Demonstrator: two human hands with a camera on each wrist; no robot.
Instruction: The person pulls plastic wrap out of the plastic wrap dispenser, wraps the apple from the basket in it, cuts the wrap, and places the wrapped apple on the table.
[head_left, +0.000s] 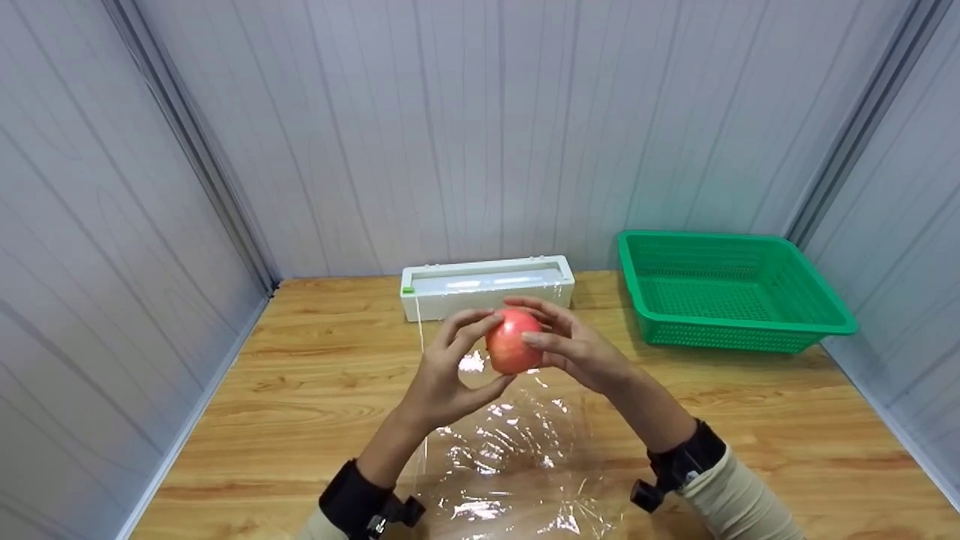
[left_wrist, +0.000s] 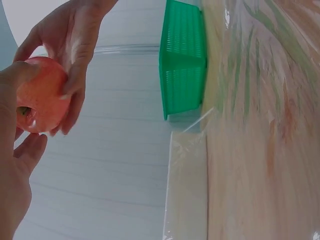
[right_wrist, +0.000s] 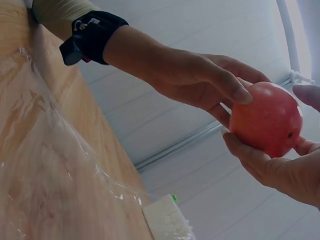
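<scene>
Clear plastic film lies closest to me, spread crinkled and shiny over the near middle of the wooden worktop, between my two forearms. Largest after the worktop is the green mesh basket at the far right, well apart from my hands. Left of it, against the back wall, sits the white film dispenser box, and a strip of film runs from it toward the sheet in front of me. Above the sheet, lifted off the worktop, I hold a red apple between both hands, just in front of the dispenser. With my left hand, the grip curls round the apple's left side, thumb beneath and fingers over the top. With my right hand, the grip curls round the right side, fingertips pressed on its skin.
</scene>
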